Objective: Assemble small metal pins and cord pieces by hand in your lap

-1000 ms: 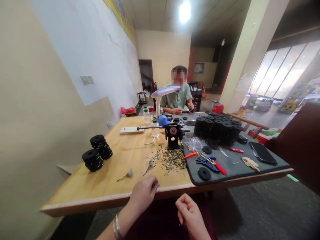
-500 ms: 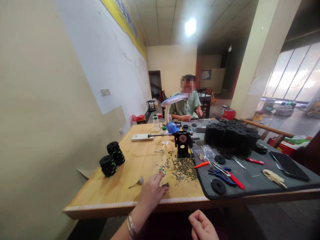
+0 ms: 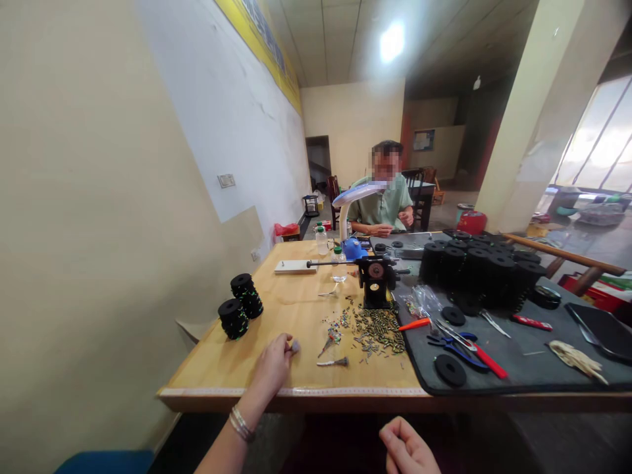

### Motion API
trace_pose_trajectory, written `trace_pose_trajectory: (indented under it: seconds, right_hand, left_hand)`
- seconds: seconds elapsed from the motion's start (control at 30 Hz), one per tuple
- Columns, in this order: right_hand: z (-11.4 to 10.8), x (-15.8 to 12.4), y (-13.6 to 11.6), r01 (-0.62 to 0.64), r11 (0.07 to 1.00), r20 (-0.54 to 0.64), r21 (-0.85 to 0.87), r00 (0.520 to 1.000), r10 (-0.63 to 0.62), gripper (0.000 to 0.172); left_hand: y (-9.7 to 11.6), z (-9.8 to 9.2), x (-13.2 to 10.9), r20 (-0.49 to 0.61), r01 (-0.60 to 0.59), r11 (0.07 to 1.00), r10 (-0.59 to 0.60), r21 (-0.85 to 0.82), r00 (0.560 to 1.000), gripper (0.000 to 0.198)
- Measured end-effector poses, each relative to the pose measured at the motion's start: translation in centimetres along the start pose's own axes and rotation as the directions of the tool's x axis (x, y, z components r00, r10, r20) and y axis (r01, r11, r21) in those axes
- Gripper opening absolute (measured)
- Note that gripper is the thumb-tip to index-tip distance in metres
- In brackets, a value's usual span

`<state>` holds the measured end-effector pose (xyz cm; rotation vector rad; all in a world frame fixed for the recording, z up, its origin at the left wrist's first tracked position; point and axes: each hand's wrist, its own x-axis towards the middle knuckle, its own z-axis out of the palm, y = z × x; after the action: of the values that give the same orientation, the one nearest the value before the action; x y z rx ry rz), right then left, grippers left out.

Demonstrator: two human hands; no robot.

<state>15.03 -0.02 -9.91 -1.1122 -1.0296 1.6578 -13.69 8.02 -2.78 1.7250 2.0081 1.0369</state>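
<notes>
My left hand [image 3: 273, 363] rests on the wooden table [image 3: 296, 309] near its front edge, thumb and forefinger pinched on a small grey tufted piece [image 3: 295, 344]. A similar thin piece with a stem [image 3: 334, 361] lies loose on the wood just to the right. Beyond it is a scattered pile of small metal and coloured bits [image 3: 376, 328]. My right hand [image 3: 407, 451] hangs below the table edge with its fingers curled and nothing visible in it.
A black hand-crank winder [image 3: 375, 283] stands mid-table, with two stacks of black spools [image 3: 240, 306] at the left. A grey mat [image 3: 518, 342] carries many black spools [image 3: 476, 266], blue pliers [image 3: 451, 342], a black disc [image 3: 449, 370]. A person [image 3: 385, 204] sits opposite behind a desk lamp [image 3: 358, 197].
My left hand set a thin stemmed piece down on the wood, then moved left and pinched the grey tufted piece. My right hand dropped lower. The view swung left.
</notes>
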Motion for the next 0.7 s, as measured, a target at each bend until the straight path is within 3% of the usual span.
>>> trace_pose_trajectory:
  seconds: [0.1,0.2,0.27,0.3,0.37,0.43,0.53,0.7]
  right_hand:
    - [0.4,-0.4,-0.3,-0.01,1.0,-0.003,0.006,1.0,0.01,0.059]
    - [1.3,-1.0,-0.9,0.005,1.0,-0.008,0.013,1.0,-0.005,0.057]
    - [2.1,-1.3,-1.4,0.028,0.999,-0.015,0.026,1.0,-0.028,0.054]
    - [2.5,-1.4,-1.6,0.033,0.999,-0.012,0.027,0.999,-0.033,0.052]
    - [3.0,-1.6,-2.1,0.03,0.999,-0.009,0.022,1.0,-0.03,0.052]
    - [3.3,-1.7,-2.4,0.007,1.0,-0.013,0.012,1.0,-0.007,0.052]
    - [3.2,-2.0,-2.6,-0.01,1.0,-0.033,0.0,0.999,0.01,0.051]
    - [2.9,-1.9,-2.3,-0.017,1.0,-0.037,-0.005,0.999,0.017,0.05]
  left_hand:
    - [0.8,0.6,-1.6,0.063,0.031,0.99,-0.023,-0.136,0.998,0.018]
    - [2.8,1.8,-5.3,0.224,0.095,0.942,-0.022,-0.322,0.974,0.02]
    - [4.3,2.8,-8.2,0.448,0.357,0.706,-0.062,-0.612,0.892,0.026]
    - [5.0,3.3,-9.5,0.528,0.47,0.582,-0.082,-0.663,0.846,0.028]
    - [6.1,4.3,-11.5,0.641,0.625,0.374,-0.096,-0.685,0.761,0.031]
    - [6.8,5.1,-12.5,0.702,0.697,0.267,-0.09,-0.666,0.706,0.031]
    - [7.0,6.0,-13.1,0.728,0.72,0.239,-0.072,-0.651,0.682,0.028]
    - [7.2,6.7,-13.4,0.733,0.709,0.305,-0.049,-0.636,0.679,0.028]
